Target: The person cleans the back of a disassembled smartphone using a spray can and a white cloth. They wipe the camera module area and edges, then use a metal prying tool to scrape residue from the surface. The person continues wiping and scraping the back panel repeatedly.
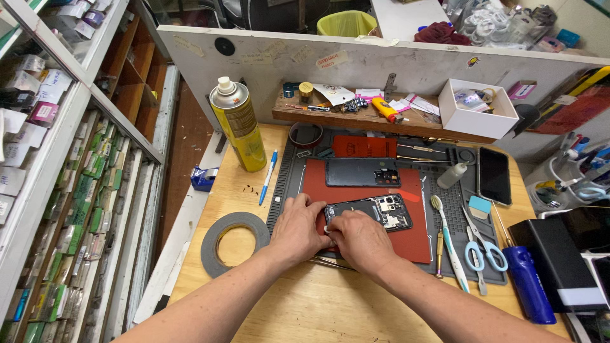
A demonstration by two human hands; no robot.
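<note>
Opened phone (375, 213) on red mat (416, 244), worktop (318, 305) centre. Left hand (298, 228) and right hand (362, 240) side by side, fingers curled, gripping phone's near-left edge. Back cover (362, 172) just beyond. Toothbrush (448, 238), scissors (480, 244) right.

We see small labelled pkgs (38, 95) packed on glass shelves at left, white open box (476, 108) on wood ledge, dark blank phone screen (494, 175) at mat's right.
</note>
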